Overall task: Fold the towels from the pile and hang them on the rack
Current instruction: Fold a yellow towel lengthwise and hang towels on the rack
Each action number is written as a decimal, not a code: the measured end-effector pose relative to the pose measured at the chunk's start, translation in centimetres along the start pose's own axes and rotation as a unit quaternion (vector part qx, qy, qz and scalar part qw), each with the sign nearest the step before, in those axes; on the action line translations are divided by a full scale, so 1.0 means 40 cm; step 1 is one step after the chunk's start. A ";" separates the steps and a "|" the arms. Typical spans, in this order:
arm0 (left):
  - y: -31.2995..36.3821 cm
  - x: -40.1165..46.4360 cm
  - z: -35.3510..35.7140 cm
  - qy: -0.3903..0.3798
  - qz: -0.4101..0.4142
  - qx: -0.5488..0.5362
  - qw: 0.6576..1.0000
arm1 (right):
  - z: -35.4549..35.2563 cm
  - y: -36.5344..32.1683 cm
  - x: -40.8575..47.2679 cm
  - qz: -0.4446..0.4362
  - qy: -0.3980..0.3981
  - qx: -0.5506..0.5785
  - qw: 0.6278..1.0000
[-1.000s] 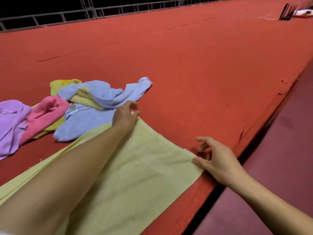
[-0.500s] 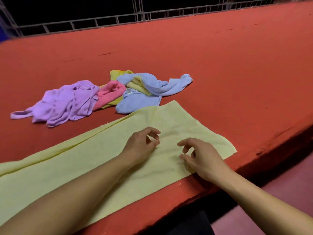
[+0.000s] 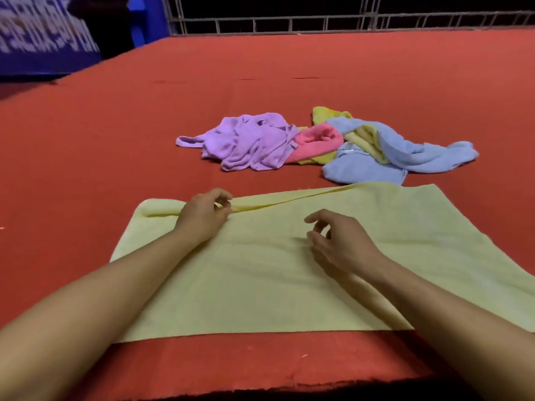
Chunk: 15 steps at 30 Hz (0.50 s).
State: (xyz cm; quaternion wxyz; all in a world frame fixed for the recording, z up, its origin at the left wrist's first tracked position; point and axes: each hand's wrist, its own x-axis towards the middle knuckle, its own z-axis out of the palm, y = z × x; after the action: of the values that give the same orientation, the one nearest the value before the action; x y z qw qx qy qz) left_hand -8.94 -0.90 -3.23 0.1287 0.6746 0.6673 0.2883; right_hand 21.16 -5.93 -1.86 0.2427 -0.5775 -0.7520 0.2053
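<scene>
A pale yellow towel (image 3: 260,279) lies flat and doubled lengthwise on the red surface (image 3: 144,125) near its front edge. My left hand (image 3: 202,217) rests at the towel's far folded edge, and its curled fingers and thumb pinch the top layer there. My right hand (image 3: 340,241) sits over the middle of the towel with loosely curled fingers, holding nothing. Behind the towel lies the pile: a purple towel (image 3: 252,141), a pink one (image 3: 315,141), a blue one (image 3: 373,163) and a yellow piece (image 3: 327,112) tangled together.
A metal railing (image 3: 318,23) runs along the far edge of the red surface. A blue banner with white lettering (image 3: 43,39) stands at the far left. The front edge of the surface (image 3: 260,389) drops into darkness just below the towel.
Both hands left the towel's right end and moved left along it. The left hand now pinches the far fold, and the right hand hovers mid-towel. The view swung left.
</scene>
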 end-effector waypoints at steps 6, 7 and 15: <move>-0.061 0.110 0.004 -0.092 0.061 0.094 0.989 | -0.004 0.029 0.149 0.023 0.015 -0.006 1.000; -0.070 0.123 0.006 -0.089 0.065 0.095 0.989 | 0.004 0.027 0.162 0.015 0.012 -0.012 1.000; -0.102 0.255 -0.028 -0.056 0.054 0.023 0.997 | 0.085 -0.036 0.243 -0.024 0.006 -0.050 0.998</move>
State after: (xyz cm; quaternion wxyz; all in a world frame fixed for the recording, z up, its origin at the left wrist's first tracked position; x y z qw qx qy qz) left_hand -13.50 9.11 -2.39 0.1341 0.7277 0.6279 0.2413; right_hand 15.92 3.03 -2.49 0.2225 -0.5724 -0.7733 0.1580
